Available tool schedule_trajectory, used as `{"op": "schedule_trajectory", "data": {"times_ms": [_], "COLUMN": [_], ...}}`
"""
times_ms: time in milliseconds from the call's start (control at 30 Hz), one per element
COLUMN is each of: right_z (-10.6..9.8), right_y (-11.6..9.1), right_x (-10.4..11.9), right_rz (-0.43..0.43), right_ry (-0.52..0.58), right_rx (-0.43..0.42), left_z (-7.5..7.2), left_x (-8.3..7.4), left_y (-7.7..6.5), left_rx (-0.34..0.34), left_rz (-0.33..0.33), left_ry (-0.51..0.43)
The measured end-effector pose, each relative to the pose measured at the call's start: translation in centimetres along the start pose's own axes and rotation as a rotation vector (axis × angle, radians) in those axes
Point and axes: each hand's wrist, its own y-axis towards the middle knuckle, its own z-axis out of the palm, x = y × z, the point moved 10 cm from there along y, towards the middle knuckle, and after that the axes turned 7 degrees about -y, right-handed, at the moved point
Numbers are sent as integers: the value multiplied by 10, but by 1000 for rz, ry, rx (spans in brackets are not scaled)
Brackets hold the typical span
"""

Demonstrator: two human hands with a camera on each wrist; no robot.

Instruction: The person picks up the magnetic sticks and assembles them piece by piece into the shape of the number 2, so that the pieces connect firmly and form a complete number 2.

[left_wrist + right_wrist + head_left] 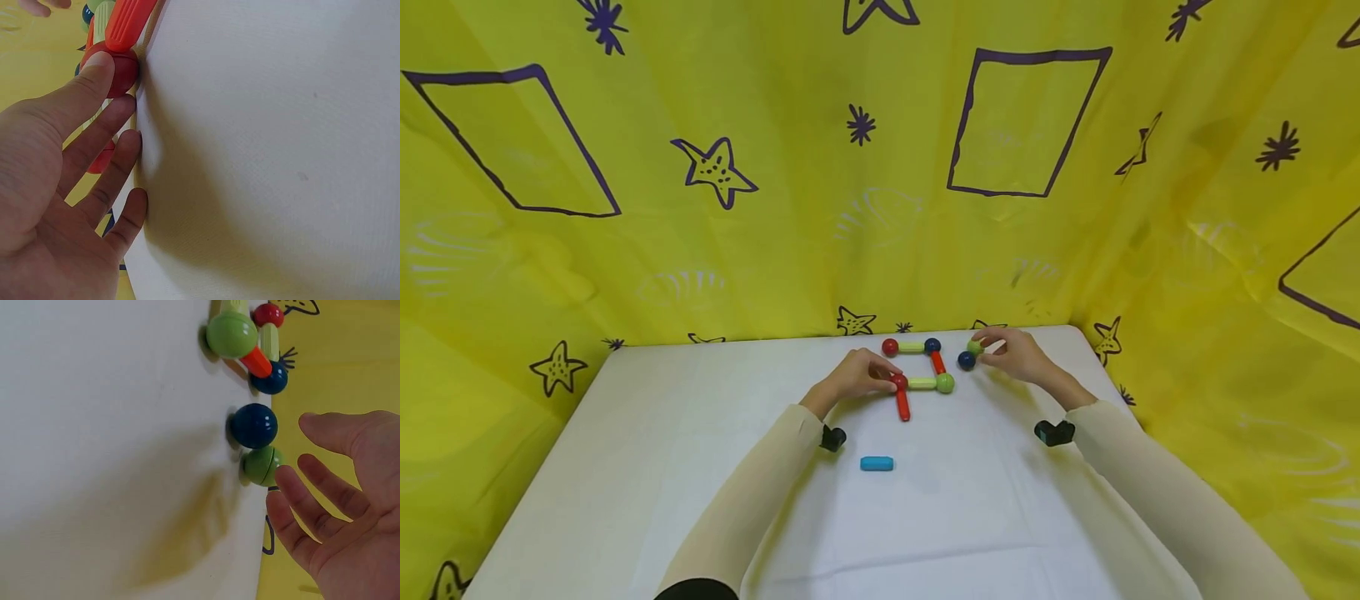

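My left hand (pixel 856 375) pinches a red ball (pixel 125 72) between thumb and forefinger, its other fingers spread loosely by the tabletop. From that ball a red rod (pixel 903 405) points toward me and a light green rod (pixel 922 383) runs right to a green ball (pixel 945 382). Another red rod (pixel 937 362) leads back to a dark blue ball (pixel 932 345), joined by a second light green rod (pixel 912 347) to another red ball (pixel 890 347). My right hand (pixel 350 506) has parted, relaxed fingers, fingertips beside a loose green ball (pixel 262 465) that touches a loose blue ball (pixel 254 425).
A short light blue rod (pixel 877 463) lies nearer me on the white tabletop (pixel 685 467). Yellow patterned cloth (pixel 775 250) hangs behind the table's back edge and along its sides. Dark wrist-worn cameras (pixel 1055 432) sit at both cuffs.
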Motion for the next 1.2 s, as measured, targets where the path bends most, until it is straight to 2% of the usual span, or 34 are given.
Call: {"op": "schedule_trajectory", "data": {"times_ms": [367, 600, 800, 1200], "right_z": [6, 16, 23, 24], "right_y": [15, 19, 21, 20], "right_x": [-25, -39, -40, -43], "right_rz": [66, 129, 130, 137], "right_ry": [-24, -9, -10, 2], "right_rx": [-5, 36, 50, -7], "left_z": [2, 3, 3, 1], "left_x": [-1, 2, 3, 5], "left_y": [2, 4, 4, 2], "left_rx": [9, 11, 10, -2], "left_rz": [-6, -13, -16, -20], "left_ry": [11, 14, 6, -2]}}
